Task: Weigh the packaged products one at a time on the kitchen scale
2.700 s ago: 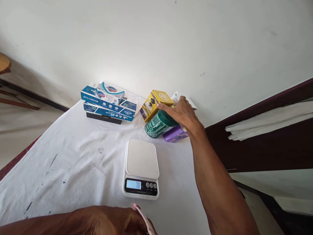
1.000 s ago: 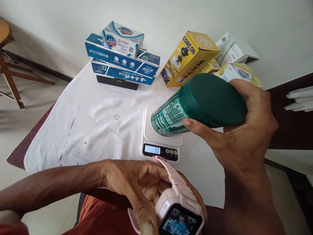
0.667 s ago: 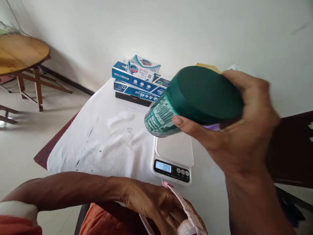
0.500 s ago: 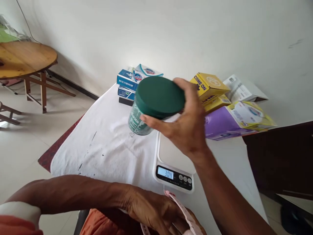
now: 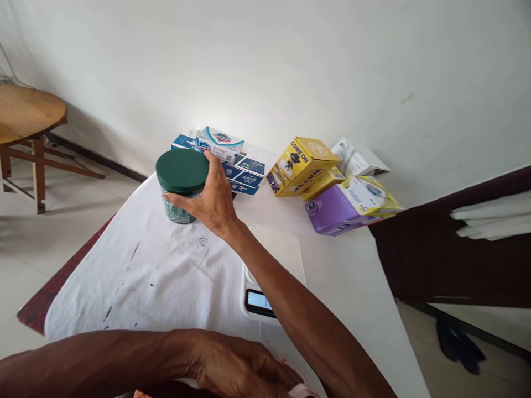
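Observation:
My right hand (image 5: 207, 202) is wrapped round a green canister (image 5: 182, 171) with a wide dark green lid, thumb on the near side and fingers behind it. The canister looks upright at the white cloth beside the stacked boxes; whether its base rests on the cloth I cannot tell. Under my right forearm lies a white kitchen scale (image 5: 286, 254), its display lit and partly covered. My left hand (image 5: 244, 365) is low at the bottom edge, fingers curled and partly out of view, with a pink strap (image 5: 302, 390) in it.
Blue and white boxes (image 5: 219, 145) are stacked behind the canister. A yellow box (image 5: 301, 166), a purple box (image 5: 334, 210) and a white box (image 5: 354, 157) sit at the table's back right by the wall. A round wooden table (image 5: 31, 110) stands at the far left.
My right hand has carried the canister from above the scale to the left, beside the blue boxes. The view has shifted right. My left hand stays low, with less of the strap showing.

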Tool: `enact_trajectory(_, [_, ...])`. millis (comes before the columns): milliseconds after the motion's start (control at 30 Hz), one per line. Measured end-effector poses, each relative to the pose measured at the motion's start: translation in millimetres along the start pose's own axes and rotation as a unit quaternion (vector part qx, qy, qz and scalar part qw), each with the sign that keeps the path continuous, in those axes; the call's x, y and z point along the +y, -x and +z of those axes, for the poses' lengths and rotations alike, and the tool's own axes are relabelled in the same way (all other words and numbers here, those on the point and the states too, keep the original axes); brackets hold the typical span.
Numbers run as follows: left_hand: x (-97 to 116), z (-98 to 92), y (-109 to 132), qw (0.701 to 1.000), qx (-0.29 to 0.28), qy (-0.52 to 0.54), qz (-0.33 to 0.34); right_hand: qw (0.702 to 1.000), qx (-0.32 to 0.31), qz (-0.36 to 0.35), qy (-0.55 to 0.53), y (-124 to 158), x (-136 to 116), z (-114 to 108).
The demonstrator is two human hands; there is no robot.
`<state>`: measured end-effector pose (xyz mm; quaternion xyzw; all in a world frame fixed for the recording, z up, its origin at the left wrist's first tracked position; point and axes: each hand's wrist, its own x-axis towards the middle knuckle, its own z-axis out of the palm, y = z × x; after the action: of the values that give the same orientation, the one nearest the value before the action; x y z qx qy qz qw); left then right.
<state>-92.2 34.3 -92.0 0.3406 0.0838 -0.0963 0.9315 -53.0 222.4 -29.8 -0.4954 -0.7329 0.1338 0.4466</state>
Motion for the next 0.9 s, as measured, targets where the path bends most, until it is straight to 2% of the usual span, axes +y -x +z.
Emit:
enact_trajectory(100, [8, 4.2, 6, 0.999, 0.021, -0.029, -0.028, 0.999, -0.041, -0.003, 0.005, 7, -3, -15])
enact_trajectory(167, [12, 5.5, 7, 0.998, 0.012, -0.065, -0.016, 0.999, -0.046, -0.015, 0.006, 17, -1, -35])
enact_trajectory(267, [19, 9.6, 11, 0.991, -0.006, -0.131, 0.016, 0.999, 0.004, -0.023, 0.029, 40, 8, -82])
enact_trajectory(367, [26, 17.8, 16, 0.985, -0.037, -0.165, 0.032, 0.99, 0.095, -0.003, 0.107, 64, 28, -144])
enact_trajectory(467, [32, 25.5, 17, 0.985, -0.062, -0.156, 0.043, 0.944, 0.194, 0.048, 0.262, 84, 58, -205])
enact_trajectory(567, [41, 25.9, 13, 0.986, -0.066, -0.153, 0.025, 0.895, 0.223, 0.157, 0.353, 99, 92, -243])
enact_trajectory(667, [46, 19.5, 7, 0.983, -0.071, -0.167, -0.008, 0.882, 0.226, 0.222, 0.35, 110, 119, -256])
enact_trajectory(800, [48, 16.1, 3, 0.962, 0.046, -0.267, -0.024, 0.889, 0.264, 0.211, 0.31, 109, 139, -255])
enact_trajectory(900, [52, 24.4, 4, 0.924, 0.089, -0.367, -0.054, 0.883, 0.293, 0.244, 0.273, 101, 148, -256])
